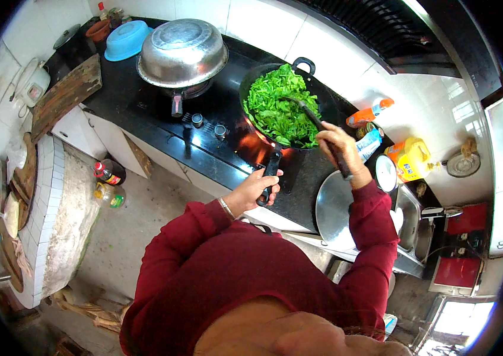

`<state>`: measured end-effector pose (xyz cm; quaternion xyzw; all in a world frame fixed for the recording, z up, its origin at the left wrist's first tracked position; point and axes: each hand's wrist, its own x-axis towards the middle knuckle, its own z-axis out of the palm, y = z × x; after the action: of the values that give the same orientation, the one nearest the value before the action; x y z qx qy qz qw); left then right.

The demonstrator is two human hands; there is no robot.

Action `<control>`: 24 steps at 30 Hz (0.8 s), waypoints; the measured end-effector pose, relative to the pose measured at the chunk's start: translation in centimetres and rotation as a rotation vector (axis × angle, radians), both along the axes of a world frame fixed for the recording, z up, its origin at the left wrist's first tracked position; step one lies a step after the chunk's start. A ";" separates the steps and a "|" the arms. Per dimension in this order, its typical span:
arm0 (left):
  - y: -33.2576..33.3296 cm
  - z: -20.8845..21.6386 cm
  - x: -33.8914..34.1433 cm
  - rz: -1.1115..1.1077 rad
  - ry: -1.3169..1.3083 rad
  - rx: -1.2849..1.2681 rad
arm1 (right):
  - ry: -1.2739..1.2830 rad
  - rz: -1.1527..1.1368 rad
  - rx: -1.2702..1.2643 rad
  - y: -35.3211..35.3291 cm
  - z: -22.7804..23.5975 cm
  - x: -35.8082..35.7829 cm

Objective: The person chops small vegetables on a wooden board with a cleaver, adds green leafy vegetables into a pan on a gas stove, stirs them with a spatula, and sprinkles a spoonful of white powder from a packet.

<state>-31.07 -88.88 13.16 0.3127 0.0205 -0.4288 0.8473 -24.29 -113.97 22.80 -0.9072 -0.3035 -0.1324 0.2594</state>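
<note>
Stirring stage, item list. Left hand (261, 187): fingers clenched round black wok handle (271, 168). Right hand (339, 146): fingers grasping spatula (314, 117) shaft, blade sunk in the greens (278, 107) beyond the fingertips. Wok (251, 80) on lit burner, flame beneath. Greens bright and bulky, barely wilted; cooking judged early. Metal lid (333, 210) on table under right wrist.

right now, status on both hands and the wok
Left hand shut on wok handle. Right hand shut on spatula, blade in the greens. Wok on burner, flame below. Steel lid beside the right arm.
</note>
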 end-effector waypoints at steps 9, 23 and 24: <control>-0.4 -0.7 0.1 -0.036 0.027 -0.017 | 0.099 -0.100 0.086 -0.2 -3.0 3.0; -2.3 -0.3 -1.2 0.088 0.066 -0.002 | -0.022 0.006 -0.192 2.4 -0.4 -0.5; -2.6 0.1 -1.5 0.099 0.067 0.025 | -0.042 -0.013 -0.187 1.9 -1.2 0.3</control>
<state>-32.54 -91.51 13.27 0.3073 0.0699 -0.3963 0.8623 -24.03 -112.07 21.65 -0.9266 -0.3137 -0.1241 0.1663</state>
